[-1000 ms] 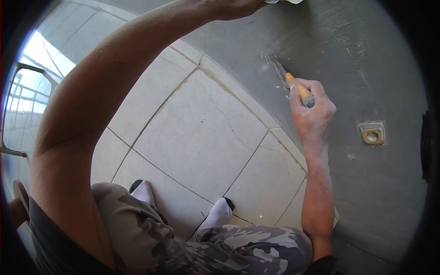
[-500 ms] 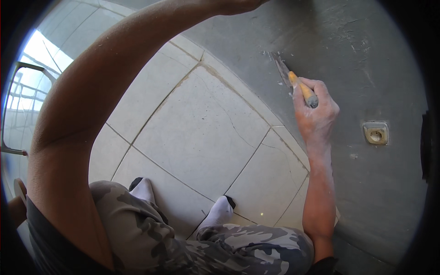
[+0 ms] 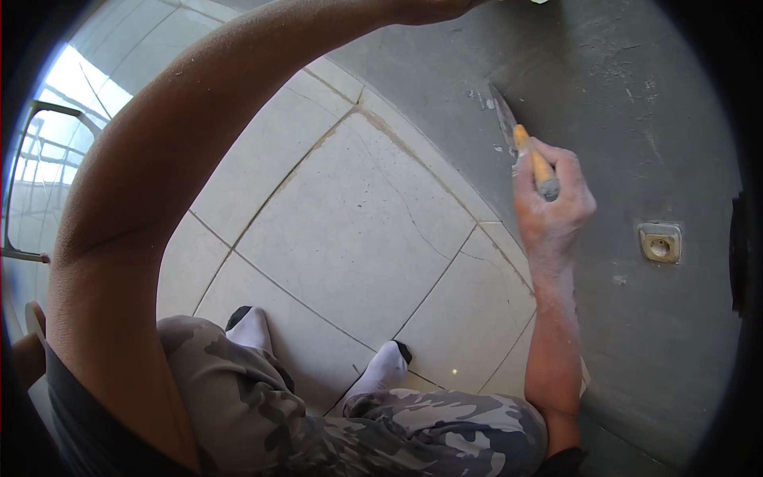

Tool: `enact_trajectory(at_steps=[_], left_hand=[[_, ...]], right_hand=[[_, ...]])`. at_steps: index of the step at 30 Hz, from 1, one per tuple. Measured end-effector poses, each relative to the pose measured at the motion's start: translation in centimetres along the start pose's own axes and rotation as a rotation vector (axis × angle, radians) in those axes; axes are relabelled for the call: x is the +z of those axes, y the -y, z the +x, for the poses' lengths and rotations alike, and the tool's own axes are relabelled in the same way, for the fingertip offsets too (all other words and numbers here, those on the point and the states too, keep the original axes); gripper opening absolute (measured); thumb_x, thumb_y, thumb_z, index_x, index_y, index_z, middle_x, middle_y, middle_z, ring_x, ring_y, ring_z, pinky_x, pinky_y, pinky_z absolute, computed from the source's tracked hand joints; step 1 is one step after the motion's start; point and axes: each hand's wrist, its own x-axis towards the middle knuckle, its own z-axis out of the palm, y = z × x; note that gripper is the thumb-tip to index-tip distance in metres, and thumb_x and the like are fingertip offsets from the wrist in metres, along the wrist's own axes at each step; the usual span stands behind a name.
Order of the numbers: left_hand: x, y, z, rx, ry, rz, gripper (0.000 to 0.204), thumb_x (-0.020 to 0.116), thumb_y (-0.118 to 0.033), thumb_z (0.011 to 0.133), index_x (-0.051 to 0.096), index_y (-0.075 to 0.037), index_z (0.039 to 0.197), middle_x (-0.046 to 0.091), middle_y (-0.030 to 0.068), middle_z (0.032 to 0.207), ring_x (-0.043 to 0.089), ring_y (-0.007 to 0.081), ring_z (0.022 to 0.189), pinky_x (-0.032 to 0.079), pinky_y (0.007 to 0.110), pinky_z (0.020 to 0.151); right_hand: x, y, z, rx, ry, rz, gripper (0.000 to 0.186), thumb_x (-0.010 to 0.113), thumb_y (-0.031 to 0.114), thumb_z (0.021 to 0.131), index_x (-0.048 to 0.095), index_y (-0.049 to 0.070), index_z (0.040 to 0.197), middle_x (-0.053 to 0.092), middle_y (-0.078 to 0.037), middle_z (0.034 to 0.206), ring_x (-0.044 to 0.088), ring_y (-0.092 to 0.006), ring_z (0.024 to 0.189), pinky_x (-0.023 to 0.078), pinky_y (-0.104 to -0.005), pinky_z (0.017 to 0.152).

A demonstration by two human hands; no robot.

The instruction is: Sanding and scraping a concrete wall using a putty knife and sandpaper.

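My right hand (image 3: 556,191), dusted with white powder, is closed around the yellow wooden handle of a putty knife (image 3: 534,157). The knife's thin metal blade (image 3: 502,115) lies against the grey wall (image 3: 588,103), where small white flecks show beside it. Across the upper left stretches my left arm, and only part of my left hand (image 3: 445,9) shows at the top edge. Its fingers are cut off by the frame. Just past it, a small pale green piece of something (image 3: 539,1) peeks in.
A wall socket (image 3: 660,244) sits right of my right forearm. White floor tiles (image 3: 358,230) with cracks and dark joints meet the wall along a tiled skirting. My socked feet (image 3: 381,367) are below. At far left stands a metal-framed item (image 3: 36,171) near a brown wooden piece (image 3: 29,350).
The putty knife and my right hand have shifted slightly right and down in the picture. My left hand has slid a little right, and the pale green piece has come into view at the top.
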Motion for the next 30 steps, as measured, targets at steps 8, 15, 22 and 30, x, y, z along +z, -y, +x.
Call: enact_trajectory(at_steps=[8,15,22,30], left_hand=[[0.0,-0.2,0.2,-0.010,0.012,0.060,0.060,0.044,-0.023,0.102,0.023,-0.012,0.156,0.014,0.0091,0.164,0.009,0.0289,0.152,0.013,0.048,0.125],[-0.7,-0.9,0.5,-0.034,0.057,0.052,0.061,0.048,-0.019,0.100,0.024,-0.011,0.156,0.015,0.0089,0.164,0.009,0.0294,0.152,0.014,0.048,0.124],[-0.4,-0.1,-0.2,-0.016,0.035,0.051,0.062,0.049,-0.018,0.100,0.024,-0.011,0.156,0.015,0.0102,0.164,0.010,0.0302,0.152,0.014,0.049,0.124],[0.2,-0.6,0.4,0.038,-0.096,-0.012,0.060,0.049,-0.021,0.100,0.027,-0.010,0.155,0.019,0.0120,0.163,0.012,0.0326,0.151,0.015,0.050,0.123]], right_hand=[[-0.7,-0.4,0.1,0.095,0.050,0.026,0.016,0.073,0.005,0.084,0.064,0.005,0.098,0.071,-0.010,0.086,0.072,-0.0283,0.077,0.057,-0.0357,0.068],[-0.1,-1.0,0.3,0.112,0.047,0.070,0.016,0.073,0.006,0.083,0.065,0.005,0.098,0.071,-0.011,0.089,0.071,-0.0292,0.081,0.056,-0.0363,0.070],[-0.9,-0.2,0.5,0.114,0.031,0.033,0.016,0.073,0.006,0.084,0.064,0.004,0.098,0.070,-0.011,0.089,0.071,-0.0287,0.081,0.057,-0.0373,0.071],[-0.6,-0.6,0.3,0.104,0.047,0.006,0.017,0.073,0.007,0.085,0.064,0.005,0.099,0.070,-0.012,0.089,0.072,-0.0276,0.080,0.057,-0.0372,0.070]])
